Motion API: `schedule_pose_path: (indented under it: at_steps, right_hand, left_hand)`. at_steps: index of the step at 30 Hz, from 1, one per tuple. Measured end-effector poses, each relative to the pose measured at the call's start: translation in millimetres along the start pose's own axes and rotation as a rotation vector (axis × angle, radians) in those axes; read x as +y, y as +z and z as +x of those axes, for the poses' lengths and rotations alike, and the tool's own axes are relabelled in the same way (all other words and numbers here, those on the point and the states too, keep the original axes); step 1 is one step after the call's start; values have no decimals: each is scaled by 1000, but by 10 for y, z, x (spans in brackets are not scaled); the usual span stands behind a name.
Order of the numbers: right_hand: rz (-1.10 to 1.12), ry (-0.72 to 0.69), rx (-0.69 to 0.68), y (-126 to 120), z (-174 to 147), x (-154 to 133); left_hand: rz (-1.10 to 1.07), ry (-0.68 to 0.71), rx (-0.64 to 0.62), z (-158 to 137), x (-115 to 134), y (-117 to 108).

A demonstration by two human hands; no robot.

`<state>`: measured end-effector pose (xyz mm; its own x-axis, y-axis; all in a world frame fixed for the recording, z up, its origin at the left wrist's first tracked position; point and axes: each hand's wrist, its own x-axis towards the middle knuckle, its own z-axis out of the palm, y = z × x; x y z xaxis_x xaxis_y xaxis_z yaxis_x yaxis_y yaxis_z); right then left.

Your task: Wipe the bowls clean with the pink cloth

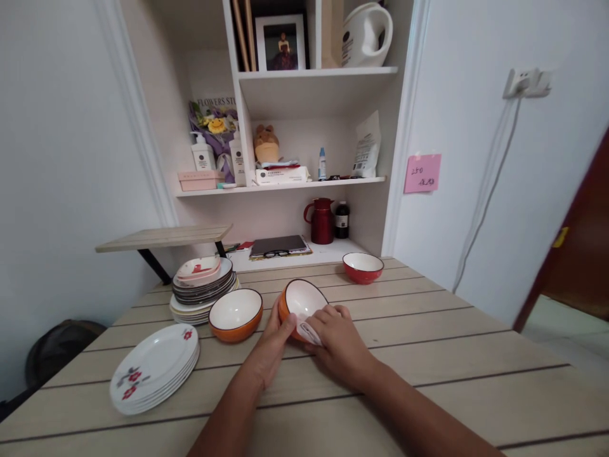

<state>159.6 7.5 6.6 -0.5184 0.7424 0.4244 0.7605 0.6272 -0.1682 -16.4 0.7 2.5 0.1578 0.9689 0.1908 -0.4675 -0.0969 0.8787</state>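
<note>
An orange bowl (304,297) with a white inside and a dark rim is tilted towards me above the table. My left hand (275,335) grips its left side, thumb over the near rim. Fingers bent, my right hand (339,339) presses a small white cloth (309,332) with a dark mark against the bowl's near right rim. Part of the cloth is hidden under the fingers. Just left of my left hand, a second orange bowl (236,310) stands upright. A red bowl (363,268) rests farther back on the right.
On the slatted wooden table (442,355), a stack of flowered white plates (157,362) lies at the left. Behind it stands a pile of mixed plates and dishes (202,289), near a raised wooden shelf (164,237). A red jug (322,221) and a dark laptop (278,245) are at the back.
</note>
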Motion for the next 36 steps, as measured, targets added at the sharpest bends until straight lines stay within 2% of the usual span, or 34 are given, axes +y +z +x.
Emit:
schedule_pose_path:
  at_steps: [4, 9, 15, 20, 25, 29, 33, 36]
  right_hand:
    - [-61, -59, 11, 6, -22, 3]
    - [-43, -96, 49, 18, -16, -12]
    - [-50, -184, 45, 34, -7, 125]
    - [-85, -172, 48, -12, -25, 178]
    - [-21, -175, 22, 25, -23, 104]
    - [1, -157, -29, 57, -23, 24]
    - [44, -67, -35, 70, -17, -64]
    - [111, 1, -11, 94, -13, -99]
  left_hand:
    - [13, -8, 8, -18, 2, 24]
    - [14, 24, 98, -15, 19, 44]
    - [19, -17, 61, 5, 70, -24]
    - [36, -63, 28, 9, 114, -117]
    - [5, -95, 22, 33, 120, -195]
    - [-8, -84, 24, 46, 85, -174]
    - [115, -35, 62, 31, -15, -118]
    - [210, -68, 10, 4, -83, -75]
